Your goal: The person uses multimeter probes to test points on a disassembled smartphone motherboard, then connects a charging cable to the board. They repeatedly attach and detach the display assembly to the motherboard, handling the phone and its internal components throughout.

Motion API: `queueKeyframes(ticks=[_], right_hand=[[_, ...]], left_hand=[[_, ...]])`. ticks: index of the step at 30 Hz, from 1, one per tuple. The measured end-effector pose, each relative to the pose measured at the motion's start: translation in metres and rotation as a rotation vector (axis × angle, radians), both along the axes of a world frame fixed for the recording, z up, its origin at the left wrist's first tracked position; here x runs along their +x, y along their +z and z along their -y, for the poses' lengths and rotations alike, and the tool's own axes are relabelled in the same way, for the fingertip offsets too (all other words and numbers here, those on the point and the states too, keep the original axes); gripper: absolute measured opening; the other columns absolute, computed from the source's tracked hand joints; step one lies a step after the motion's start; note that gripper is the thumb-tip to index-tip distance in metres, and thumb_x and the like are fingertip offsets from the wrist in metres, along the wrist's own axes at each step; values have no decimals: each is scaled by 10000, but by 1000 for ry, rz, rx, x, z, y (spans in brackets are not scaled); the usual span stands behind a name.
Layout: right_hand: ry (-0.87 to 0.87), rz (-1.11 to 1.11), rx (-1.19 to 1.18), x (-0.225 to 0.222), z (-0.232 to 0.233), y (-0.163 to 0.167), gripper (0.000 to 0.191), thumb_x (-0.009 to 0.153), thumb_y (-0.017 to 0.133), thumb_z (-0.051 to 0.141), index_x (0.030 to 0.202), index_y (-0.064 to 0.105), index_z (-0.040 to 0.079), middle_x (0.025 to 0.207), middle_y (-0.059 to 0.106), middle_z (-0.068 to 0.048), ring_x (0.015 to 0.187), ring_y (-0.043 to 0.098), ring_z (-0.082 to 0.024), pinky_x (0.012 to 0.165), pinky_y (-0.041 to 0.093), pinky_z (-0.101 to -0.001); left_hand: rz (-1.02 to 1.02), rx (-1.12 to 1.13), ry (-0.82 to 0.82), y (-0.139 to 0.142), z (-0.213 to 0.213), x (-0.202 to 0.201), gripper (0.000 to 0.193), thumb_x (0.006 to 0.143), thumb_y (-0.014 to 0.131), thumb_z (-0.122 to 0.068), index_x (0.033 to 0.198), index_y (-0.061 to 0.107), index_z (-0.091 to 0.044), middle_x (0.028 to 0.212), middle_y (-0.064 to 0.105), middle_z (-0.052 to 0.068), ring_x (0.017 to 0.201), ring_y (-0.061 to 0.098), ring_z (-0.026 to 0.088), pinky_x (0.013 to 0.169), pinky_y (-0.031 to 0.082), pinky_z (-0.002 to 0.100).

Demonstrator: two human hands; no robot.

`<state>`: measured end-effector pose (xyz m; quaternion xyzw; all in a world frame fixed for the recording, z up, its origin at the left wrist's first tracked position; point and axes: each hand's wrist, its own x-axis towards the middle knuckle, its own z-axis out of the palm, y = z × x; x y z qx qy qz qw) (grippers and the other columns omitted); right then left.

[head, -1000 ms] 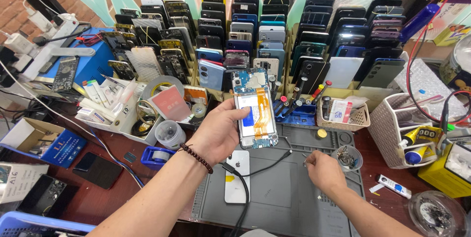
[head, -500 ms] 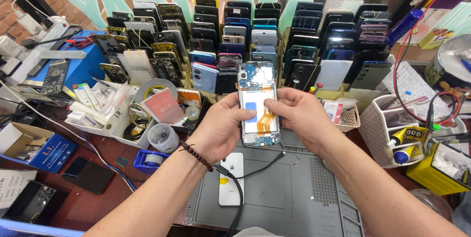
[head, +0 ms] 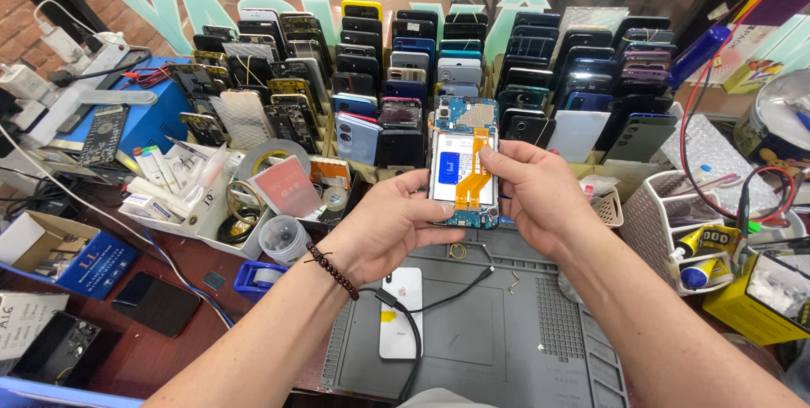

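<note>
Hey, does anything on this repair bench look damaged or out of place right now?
The opened phone held by the left hand and right hand has no back cover: boards and orange ribbon cables are exposed. Nothing looks spilled.

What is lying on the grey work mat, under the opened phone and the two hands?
On the grey mat lie a white phone, a black cable and a small ring. The hands and forearms cover parts of the mat.
</note>
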<state>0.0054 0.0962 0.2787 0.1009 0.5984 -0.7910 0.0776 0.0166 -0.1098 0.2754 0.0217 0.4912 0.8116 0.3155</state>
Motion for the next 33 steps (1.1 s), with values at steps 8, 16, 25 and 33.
queueKeyframes(ticks=[8,16,25,33], right_hand=[[21,-22,-43,4,1,-1,279,972,638,179,1184,663,-1,1052,736,-97,909,720,-163,786,608,-360],[86,-53,-65,9,1,3,332,945,618,97,1264,649,12,1103,738,-98,955,720,-165,827,615,-351],[73,-49,-28,10,5,-1,337,939,632,88,1267,649,12,1085,738,-92,925,718,-163,797,609,-367],[26,-18,-47,11,8,-2,332,939,628,95,1254,662,-3,1098,738,-103,935,725,-182,792,622,-366]], left_hand=[[-32,-41,57,-5,-5,4,466,881,630,46,1336,534,3,1171,702,122,1055,712,220,904,631,387],[-22,-32,46,-2,-2,4,365,936,623,-33,1297,596,15,1166,704,132,1042,714,216,881,632,393],[-37,-112,84,-5,1,9,325,952,604,-55,1273,626,-4,1156,720,109,1033,716,200,866,632,387],[8,-38,47,-3,1,9,421,925,596,-28,1344,555,-26,1167,707,146,1010,727,242,857,643,389]])
